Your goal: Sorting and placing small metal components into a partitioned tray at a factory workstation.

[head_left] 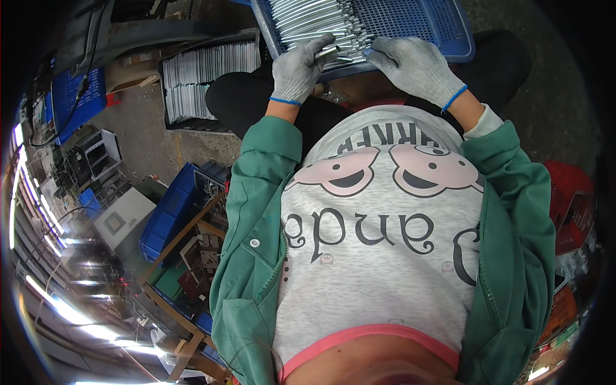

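Observation:
Both my hands wear grey knit gloves with blue cuff edging. A blue perforated plastic basket lies in front of me, with rows of slim silvery metal tubes along its left and middle. At the near left side of the basket, my left hand is closed round a metal tube whose dark end pokes out past the fingers. My right hand reaches over the near rim, fingers bent together at the right ends of the tubes; what it grips there is hidden.
Left of my knee, a black crate holds more stacked tubes. Further left are a blue bin, a pale box-shaped machine and a wooden frame. A red container stands at my right.

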`<state>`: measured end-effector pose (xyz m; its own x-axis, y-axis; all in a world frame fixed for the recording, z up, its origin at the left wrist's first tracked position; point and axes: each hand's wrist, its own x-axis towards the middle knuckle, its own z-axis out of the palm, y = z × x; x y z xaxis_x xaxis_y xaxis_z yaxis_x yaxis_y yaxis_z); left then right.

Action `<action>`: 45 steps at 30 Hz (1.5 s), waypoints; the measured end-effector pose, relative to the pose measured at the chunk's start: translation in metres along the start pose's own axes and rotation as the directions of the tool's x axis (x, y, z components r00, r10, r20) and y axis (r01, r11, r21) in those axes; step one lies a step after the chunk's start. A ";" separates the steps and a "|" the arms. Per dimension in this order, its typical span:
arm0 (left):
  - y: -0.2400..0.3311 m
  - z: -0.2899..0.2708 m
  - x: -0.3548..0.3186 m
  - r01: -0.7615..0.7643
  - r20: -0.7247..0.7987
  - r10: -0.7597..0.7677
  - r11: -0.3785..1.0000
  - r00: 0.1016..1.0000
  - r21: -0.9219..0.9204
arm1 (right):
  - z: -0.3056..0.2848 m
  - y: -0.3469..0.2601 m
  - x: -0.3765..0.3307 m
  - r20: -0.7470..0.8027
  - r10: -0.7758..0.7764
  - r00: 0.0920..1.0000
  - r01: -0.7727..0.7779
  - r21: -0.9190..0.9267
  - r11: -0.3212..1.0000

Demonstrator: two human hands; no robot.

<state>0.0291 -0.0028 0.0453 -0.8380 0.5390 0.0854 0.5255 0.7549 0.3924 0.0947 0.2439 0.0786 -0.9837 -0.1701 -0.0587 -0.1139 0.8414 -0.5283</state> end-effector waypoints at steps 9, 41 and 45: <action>-0.004 -0.006 -0.008 -0.210 -0.184 0.167 0.947 0.969 -0.245 | -0.013 -0.008 -0.002 -0.067 -0.103 0.992 0.103 -0.013 0.995; 0.018 -0.022 -0.003 -0.280 -0.231 0.269 0.960 0.935 -0.016 | -0.030 -0.028 0.008 0.095 -0.038 0.995 0.042 -0.036 0.998; 0.020 -0.022 -0.005 -0.277 -0.233 0.266 0.961 0.936 -0.018 | -0.018 -0.023 0.005 0.097 -0.070 0.993 0.074 -0.044 0.996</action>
<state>0.0407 0.0017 0.0730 -0.6786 0.6178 0.3973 0.7345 0.5691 0.3696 0.0894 0.2335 0.1057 -0.9553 -0.2771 -0.1034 -0.1926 0.8482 -0.4934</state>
